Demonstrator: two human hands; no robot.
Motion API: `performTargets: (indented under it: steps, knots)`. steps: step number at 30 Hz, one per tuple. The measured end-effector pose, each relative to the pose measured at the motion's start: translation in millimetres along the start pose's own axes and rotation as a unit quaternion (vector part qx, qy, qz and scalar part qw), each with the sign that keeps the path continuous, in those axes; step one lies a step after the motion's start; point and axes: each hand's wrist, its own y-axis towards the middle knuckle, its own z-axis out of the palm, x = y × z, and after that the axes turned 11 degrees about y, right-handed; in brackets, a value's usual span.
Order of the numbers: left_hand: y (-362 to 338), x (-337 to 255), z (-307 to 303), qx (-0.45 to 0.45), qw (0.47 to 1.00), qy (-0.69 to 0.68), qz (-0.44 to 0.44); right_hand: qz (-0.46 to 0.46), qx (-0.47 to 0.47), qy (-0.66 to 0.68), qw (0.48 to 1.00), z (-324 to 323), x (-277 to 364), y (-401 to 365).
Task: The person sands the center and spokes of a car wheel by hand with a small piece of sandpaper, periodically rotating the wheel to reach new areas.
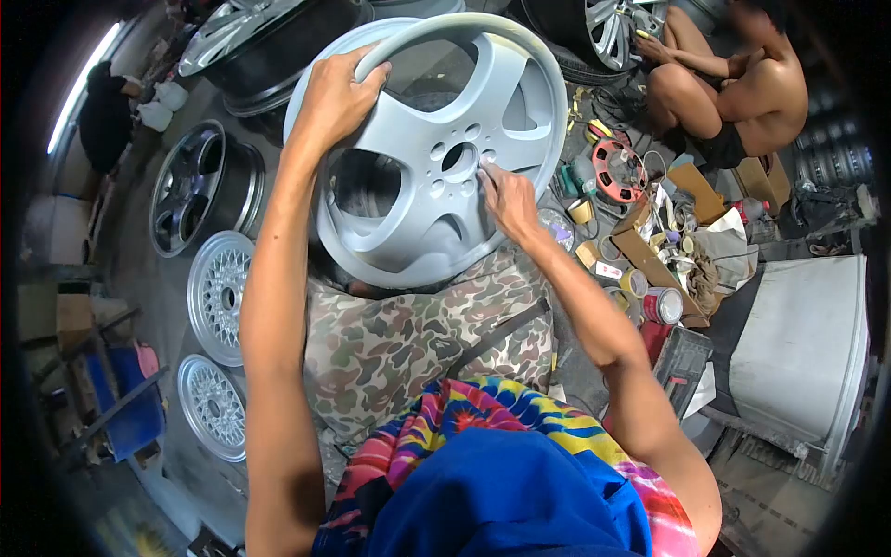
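A grey, primer-coloured car wheel rim (390,255) is propped up in front of me, its spoked face tilted towards me. My left hand (345,100) is closed round the rim's upper left edge, thumb on the front side. Close to the centre hole, my right hand (510,199) has its fingertips pressed together against the hub face beside a bolt hole. Whether a small thing lies under those fingertips is hidden. Camouflage cloth (399,343) covers my lap just below the rim.
Left of me lie a dark wheel (190,186) and two silver mesh wheels (220,297). On the right are a red cable reel (619,171), a cardboard box (650,243), tins (663,305) and a white panel (794,339). Another person (742,102) crouches at upper right beside a wheel.
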Motion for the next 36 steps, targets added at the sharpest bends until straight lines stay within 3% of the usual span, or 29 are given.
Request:
performTargets:
  steps: [1, 2, 3, 5, 9, 11, 12, 17, 19, 25, 28, 29, 31, 32, 33, 35, 36]
  knots:
    - [0, -2, -1, -0.006, 1.000, 0.000, 0.016, -0.122, 0.033, -0.088, 0.988, -12, 5, -2]
    - [0, -3, -3, -0.012, 0.999, 0.001, 0.033, -0.091, 0.141, -0.152, 0.974, -35, 5, 2]
    - [-1, -4, -4, -0.009, 0.999, -0.002, 0.034, -0.120, 0.196, -0.195, 0.954, -48, -7, 13]
    - [1, -8, -6, 0.009, 1.000, 0.008, 0.016, -0.173, 0.215, -0.268, 0.923, -56, 0, 32]
    - [-3, 2, -1, -0.022, 0.999, -0.025, 0.034, -0.124, 0.244, -0.241, 0.931, -38, 3, 37]
    - [-5, -9, -7, -0.007, 1.000, -0.026, 0.012, 0.017, 0.157, -0.050, 0.986, -37, 9, 18]
    - [-6, -12, -8, 0.008, 1.000, -0.028, -0.003, 0.050, 0.142, -0.003, 0.989, -43, 13, 13]
    - [-1, -1, 4, -0.053, 0.996, -0.014, 0.072, 0.057, 0.140, -0.005, 0.989, -27, 10, 19]
    - [-4, -4, -1, -0.015, 0.999, -0.028, 0.012, 0.083, 0.052, 0.081, 0.992, -11, 11, 12]
    - [-1, -1, 3, -0.047, 0.996, 0.008, 0.072, 0.165, -0.035, 0.190, 0.967, 11, 11, -5]
    - [-3, -4, -1, -0.060, 0.997, -0.015, 0.053, 0.321, -0.058, 0.443, 0.835, 13, 32, 8]
    - [-1, -2, -1, -0.063, 0.997, -0.012, 0.051, 0.319, -0.054, 0.444, 0.835, 10, 33, 8]
    - [-4, 1, -1, -0.063, 0.995, 0.015, 0.080, 0.378, -0.058, 0.629, 0.677, 0, 24, 3]
    - [-3, 2, -1, -0.039, 0.997, 0.015, 0.059, 0.388, -0.069, 0.658, 0.641, 1, 18, 8]
    - [-5, 2, 0, -0.036, 0.997, 0.016, 0.059, 0.390, -0.070, 0.660, 0.639, 3, 16, 9]
    - [-4, 0, -3, -0.037, 0.997, -0.015, 0.062, 0.375, -0.049, 0.594, 0.710, 5, 15, 17]
    - [-5, -4, -7, -0.020, 0.999, -0.016, 0.034, 0.360, -0.052, 0.458, 0.811, 8, 18, 16]
